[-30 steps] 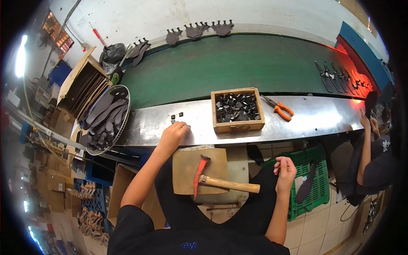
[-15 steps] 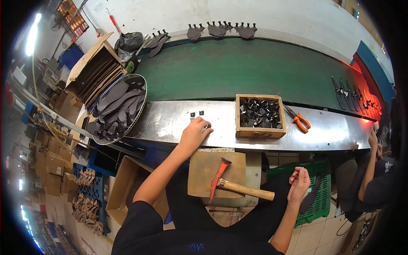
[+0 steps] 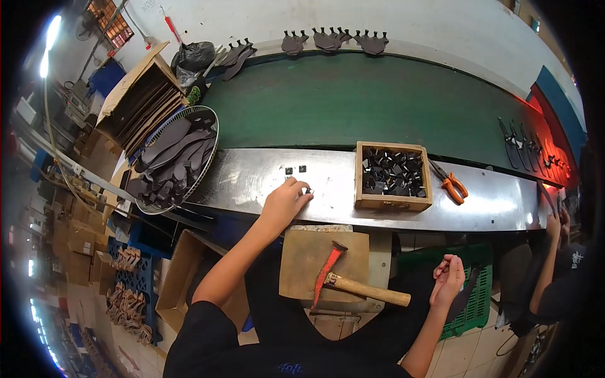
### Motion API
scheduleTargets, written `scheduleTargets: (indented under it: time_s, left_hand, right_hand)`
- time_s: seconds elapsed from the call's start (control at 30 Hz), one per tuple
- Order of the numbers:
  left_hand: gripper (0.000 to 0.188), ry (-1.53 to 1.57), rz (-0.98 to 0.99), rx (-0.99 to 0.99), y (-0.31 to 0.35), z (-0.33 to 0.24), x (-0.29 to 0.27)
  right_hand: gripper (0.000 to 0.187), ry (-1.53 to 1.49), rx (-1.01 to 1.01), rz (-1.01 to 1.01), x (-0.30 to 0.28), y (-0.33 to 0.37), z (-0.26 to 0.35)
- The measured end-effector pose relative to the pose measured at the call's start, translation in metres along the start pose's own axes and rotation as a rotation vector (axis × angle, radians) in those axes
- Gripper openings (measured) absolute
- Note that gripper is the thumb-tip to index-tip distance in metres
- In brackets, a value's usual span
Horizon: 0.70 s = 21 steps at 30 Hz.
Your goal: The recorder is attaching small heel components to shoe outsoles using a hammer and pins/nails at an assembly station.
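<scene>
My left hand (image 3: pixel 282 205) rests on the steel strip of the bench. Its thumb and fingers are closed on a small dark piece (image 3: pixel 309 191), mostly covered by the fingertips. Just beyond it, two small square black pieces (image 3: pixel 302 169) lie side by side. My right hand (image 3: pixel 448 281) hovers over my right thigh, fingers loosely curled together, with nothing visible in them. Between my arms, a hammer (image 3: pixel 368 289) with a red head and wooden handle lies on a tan board (image 3: pixel 299 264). A wooden box (image 3: pixel 394 203) of small black pieces stands to the right of my left hand.
Orange-handled pliers (image 3: pixel 452 188) lie beside the box. At left stands a white wire basket (image 3: pixel 217 135) of dark soles. A green belt (image 3: pixel 353 94) runs behind the steel. Beside my right hand sits a green crate (image 3: pixel 482 296); another person's arm (image 3: pixel 547 268) reaches in at far right.
The whole view has shifted slightly. My left hand stays by the two black pieces with its fingers closed, and my right hand keeps its curled pose. The hammer has not moved on the board.
</scene>
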<state>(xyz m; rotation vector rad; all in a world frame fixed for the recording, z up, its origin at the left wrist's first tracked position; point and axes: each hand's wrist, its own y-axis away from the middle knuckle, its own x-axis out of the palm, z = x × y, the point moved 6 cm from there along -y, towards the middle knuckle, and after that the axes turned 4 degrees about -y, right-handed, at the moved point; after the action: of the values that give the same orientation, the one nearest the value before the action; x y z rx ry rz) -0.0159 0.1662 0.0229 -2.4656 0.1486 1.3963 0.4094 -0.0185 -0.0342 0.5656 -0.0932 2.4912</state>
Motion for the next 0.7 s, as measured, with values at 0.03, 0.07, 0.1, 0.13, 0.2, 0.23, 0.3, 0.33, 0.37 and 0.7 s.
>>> scheduleTargets:
  time_s: [0.03,0.07,0.1,0.13,0.2,0.23,0.3,0.33,0.37,0.7]
  left_hand:
    - [0.021,-0.024,-0.014,-0.019,-0.002,0.001,-0.001]
    - [0.021,-0.048,-0.029,-0.038,-0.005,0.002,-0.001]
    - [0.021,-0.048,-0.029,-0.035,-0.006,0.004,0.0]
    - [0.021,-0.074,-0.075,-0.04,-0.008,0.008,0.0]
    - [0.018,-0.107,-0.151,-0.035,-0.012,0.013,-0.001]
    - [0.018,-0.106,-0.15,-0.032,-0.014,0.015,0.001]
    - [0.019,-0.195,-0.2,0.02,-0.017,0.012,0.0]
    - [0.019,-0.193,-0.198,0.026,-0.019,0.011,0.0]
    - [0.018,-0.195,-0.197,0.012,-0.02,0.01,0.0]
    - [0.019,-0.312,-0.047,0.507,-0.069,-0.139,0.01]
  right_hand:
    - [0.025,-0.001,-0.001,-0.003,0.0,0.0,0.0]
    - [0.025,0.0,0.006,-0.006,0.001,0.001,-0.001]
    - [0.026,0.001,0.011,-0.007,0.002,0.001,-0.001]
    - [0.026,0.0,0.008,-0.008,0.002,0.0,-0.001]
    - [0.025,-0.009,0.022,-0.002,0.002,0.0,-0.004]
    - [0.025,-0.009,0.019,-0.005,0.001,0.0,-0.004]
    - [0.024,-0.019,0.021,-0.01,0.001,0.0,-0.004]
    - [0.024,-0.019,0.018,-0.015,-0.001,-0.001,-0.003]
    - [0.024,-0.023,0.023,-0.01,-0.001,-0.001,-0.003]
    - [0.026,0.025,0.041,0.041,0.006,0.001,-0.001]
